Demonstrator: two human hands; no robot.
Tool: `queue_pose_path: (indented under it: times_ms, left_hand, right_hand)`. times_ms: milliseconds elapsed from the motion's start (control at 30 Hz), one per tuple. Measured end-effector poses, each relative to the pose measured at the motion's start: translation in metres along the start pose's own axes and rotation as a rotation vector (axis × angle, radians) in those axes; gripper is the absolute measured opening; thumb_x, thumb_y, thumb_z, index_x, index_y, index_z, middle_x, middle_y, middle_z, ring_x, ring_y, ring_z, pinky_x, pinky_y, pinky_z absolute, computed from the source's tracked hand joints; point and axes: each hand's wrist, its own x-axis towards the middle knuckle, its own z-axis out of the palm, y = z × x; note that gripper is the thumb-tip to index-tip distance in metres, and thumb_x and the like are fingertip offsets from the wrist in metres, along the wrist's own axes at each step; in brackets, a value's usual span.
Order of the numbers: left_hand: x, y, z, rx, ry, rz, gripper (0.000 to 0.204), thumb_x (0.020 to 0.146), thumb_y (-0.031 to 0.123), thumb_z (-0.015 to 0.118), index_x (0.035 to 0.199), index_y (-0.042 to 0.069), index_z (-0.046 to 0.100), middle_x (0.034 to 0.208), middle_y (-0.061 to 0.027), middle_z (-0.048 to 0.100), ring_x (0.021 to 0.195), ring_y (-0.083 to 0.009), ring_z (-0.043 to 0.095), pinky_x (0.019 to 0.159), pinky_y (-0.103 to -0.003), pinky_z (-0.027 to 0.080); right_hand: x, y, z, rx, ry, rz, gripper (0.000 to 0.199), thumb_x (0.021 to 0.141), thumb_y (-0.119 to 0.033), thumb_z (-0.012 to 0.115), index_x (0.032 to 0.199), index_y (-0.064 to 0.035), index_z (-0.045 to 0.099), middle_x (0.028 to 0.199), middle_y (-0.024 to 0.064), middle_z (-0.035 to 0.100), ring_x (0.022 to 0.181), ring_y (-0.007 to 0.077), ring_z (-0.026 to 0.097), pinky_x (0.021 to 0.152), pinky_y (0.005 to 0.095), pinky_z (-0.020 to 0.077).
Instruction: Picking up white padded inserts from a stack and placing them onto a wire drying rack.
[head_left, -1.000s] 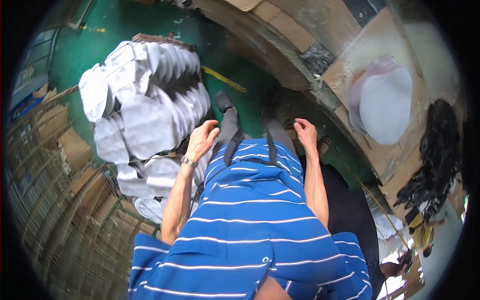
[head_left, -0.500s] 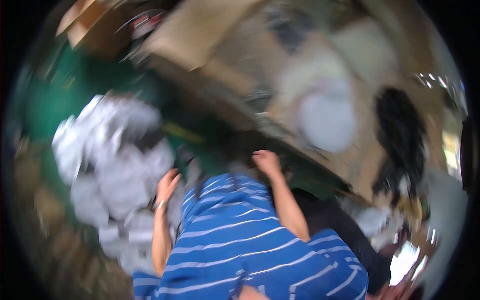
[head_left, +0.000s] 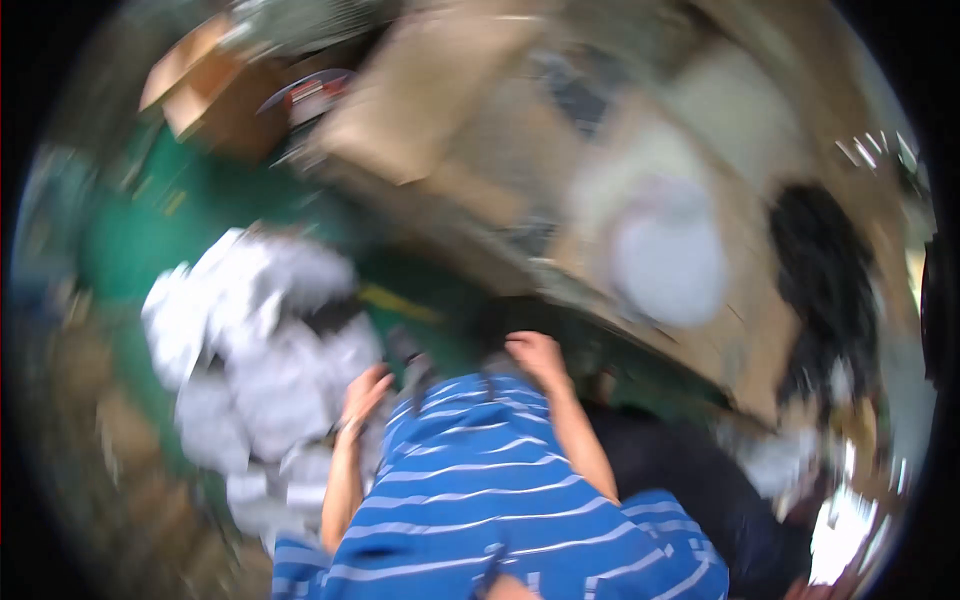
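Observation:
My left hand (head_left: pixel 366 396) hangs beside a large heap of white cloth (head_left: pixel 280 375); in this view it overlaps the heap's right edge, and I cannot tell whether they touch. Its fingers look loosely stretched, with nothing visible in them. In front of my blue striped shirt (head_left: pixel 480 470), my right hand (head_left: pixel 537 357) has its fingers curled in, and no object shows there. Between the hands and the floor are my dark feet or legs (head_left: pixel 412 365), partly hidden by the shirt. Motion blurs the whole picture.
A brown-topped table (head_left: pixel 690 345) runs diagonally at the right. On it lie a pale round bundle (head_left: pixel 668 255) and a black bundle (head_left: pixel 820 270). Cardboard boxes (head_left: pixel 430 110) stand at the back. The floor (head_left: pixel 140 235) is green. Something black (head_left: pixel 690 480) sits at my right.
The whole scene has shifted right and a little down in the view. Both hands appear slightly lower, in much the same pose. Neither has visibly taken hold of anything.

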Motion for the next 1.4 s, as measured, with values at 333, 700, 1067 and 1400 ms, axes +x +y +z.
queue_pose_path:
  times_ms: [333, 700, 1067, 1400]
  left_hand:
    - [-0.003, -0.017, 0.007, -0.301, 0.284, 0.095, 0.039, 0.095, 0.026, 0.063, 0.125, 0.001, 0.066, 0.114, -0.0206, 0.074, 0.110, -0.0370, 0.070, 0.097, -0.045, 0.055]
    - [-0.011, -0.094, -0.034, -0.374, 0.571, 0.190, 0.031, 0.093, 0.022, 0.064, 0.119, 0.005, 0.068, 0.111, -0.0194, 0.073, 0.106, -0.0364, 0.069, 0.094, -0.045, 0.054]
    - [-0.118, -0.333, -0.103, -0.212, 1.044, -1.048, 0.058, 0.082, 0.033, 0.082, 0.134, 0.011, 0.066, 0.128, -0.0185, 0.059, 0.122, -0.0388, 0.057, 0.106, -0.047, 0.047]
    - [-0.067, -0.350, -0.145, 0.016, 1.148, -0.338, 0.051, 0.076, 0.033, 0.087, 0.117, 0.007, 0.071, 0.115, -0.0165, 0.063, 0.112, -0.0384, 0.058, 0.102, -0.048, 0.047]
  right_hand:
    - [0.026, 0.068, 0.023, 0.021, -0.183, 0.045, 0.033, 0.094, -0.020, 0.072, 0.122, -0.0013, 0.073, 0.090, 0.0046, 0.074, 0.070, 0.0107, 0.066, 0.059, 0.0251, 0.0518]
    - [-0.037, -0.007, 0.080, 0.016, -0.195, 0.271, 0.036, 0.097, -0.021, 0.070, 0.126, -0.0004, 0.071, 0.092, 0.0033, 0.072, 0.072, 0.0082, 0.065, 0.061, 0.0228, 0.0529]
    - [-0.031, -0.034, 0.068, -0.128, -0.253, 0.202, 0.036, 0.098, -0.023, 0.069, 0.126, -0.0013, 0.071, 0.094, 0.0040, 0.073, 0.074, 0.0101, 0.067, 0.063, 0.0244, 0.0536]
    - [0.004, -0.006, 0.073, -0.202, -0.249, -0.022, 0.035, 0.093, -0.023, 0.072, 0.121, -0.0027, 0.074, 0.090, 0.0051, 0.073, 0.079, 0.0128, 0.068, 0.067, 0.0278, 0.0540]
